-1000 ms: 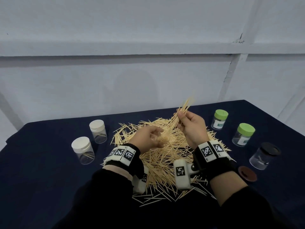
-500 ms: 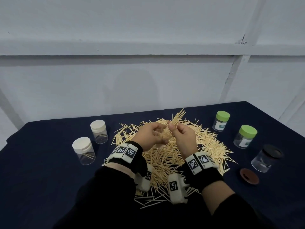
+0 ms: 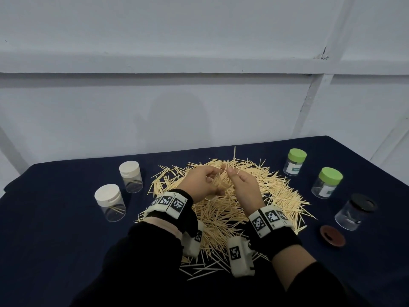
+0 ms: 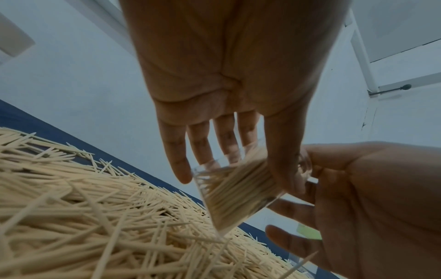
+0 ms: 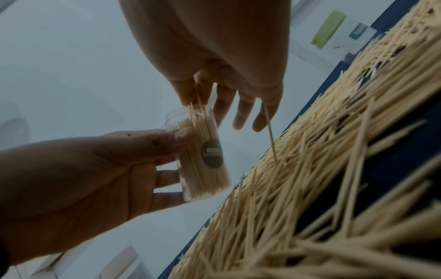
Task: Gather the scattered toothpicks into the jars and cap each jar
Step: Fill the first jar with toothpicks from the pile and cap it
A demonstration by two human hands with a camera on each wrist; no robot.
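White-capped jars: two clear jars with white caps stand at the left of the tabletop, one near and one farther back; the near one shows a few toothpicks inside.
Left hand: the left hand is raised over the heap, thumb and fingers wrapped round a small clear jar.
Held jar: uncapped, tilted, packed with toothpicks; the right wrist view shows a dark round label on its side.
Heap: loose toothpicks lie spread in a broad mound at the middle of the tabletop, right under both hands and between the two groups of jars.
Right hand: the right hand is at the mouth of the held jar, thumb and forefinger pinching a few toothpicks that stand in the opening, the other fingers loosely extended.
Stray stick: in the right wrist view one toothpick slants down from near the right fingers toward the heap; I cannot tell whether it is held.
Green-capped jars: two stand at the right, one far and one nearer, each with a label.
Black-capped jar: a clear jar with a dark cap stands nearest at the right.
Loose cap: a dark brown cap lies flat just in front of it.
View differences: the head view hides the held jar behind the hands; both wrist views show it plainly.
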